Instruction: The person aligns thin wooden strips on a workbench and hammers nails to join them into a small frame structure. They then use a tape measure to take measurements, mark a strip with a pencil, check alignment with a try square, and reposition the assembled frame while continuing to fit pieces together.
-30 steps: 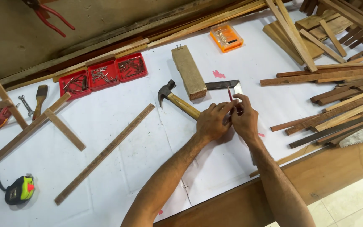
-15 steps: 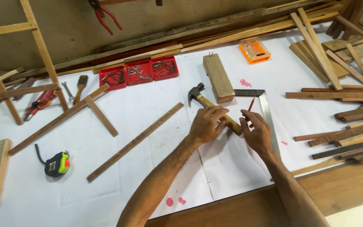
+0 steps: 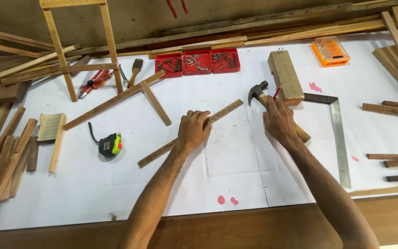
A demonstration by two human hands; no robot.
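My left hand (image 3: 193, 129) rests on a long thin wooden strip (image 3: 155, 153) that lies slanted on the white table cover, fingers curled over its upper part. My right hand (image 3: 279, 121) holds a red pencil (image 3: 277, 91) with its tip pointing up. That hand lies over the wooden handle of a claw hammer (image 3: 257, 91), whose head shows just above the fingers. A steel try square (image 3: 339, 133) lies to the right of the hand. A pale wooden block (image 3: 285, 76) sits behind the hammer.
Three red trays of nails (image 3: 197, 62) and an orange box (image 3: 330, 51) sit at the back. A tape measure (image 3: 109, 144), crossed wood strips (image 3: 134, 94), a brush (image 3: 135, 70), pliers (image 3: 93, 82) and a ladder-like frame (image 3: 79, 50) are to the left. Wood slats pile at both sides.
My left hand left the hammer handle and moved left onto the long wooden strip. The view shifted left, so everything slid right in the frame. My right hand still holds the pencil.
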